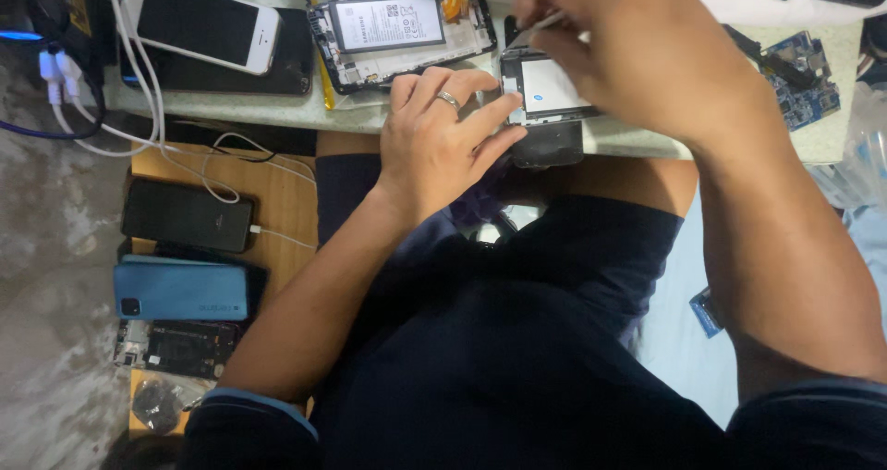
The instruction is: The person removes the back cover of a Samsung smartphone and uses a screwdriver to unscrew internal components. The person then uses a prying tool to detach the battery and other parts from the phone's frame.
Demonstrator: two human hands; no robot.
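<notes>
An opened phone (547, 109) with a white battery lies at the near edge of the pale worktop (277, 109). My left hand (442, 137), a ring on one finger, presses flat on the worktop and steadies the phone's left side with its fingertips. Above the phone's top end, my right hand (628, 49) pinches a thin metal tool (547, 20), probably tweezers. Its tip is hidden behind my fingers.
Another opened phone (402, 28) with its battery showing lies behind my left hand. A white phone (203, 22) rests on a dark one at far left. Blue circuit boards (802, 80) lie at right. White cables (139, 91) hang down to several phones (185, 248) on a wooden shelf.
</notes>
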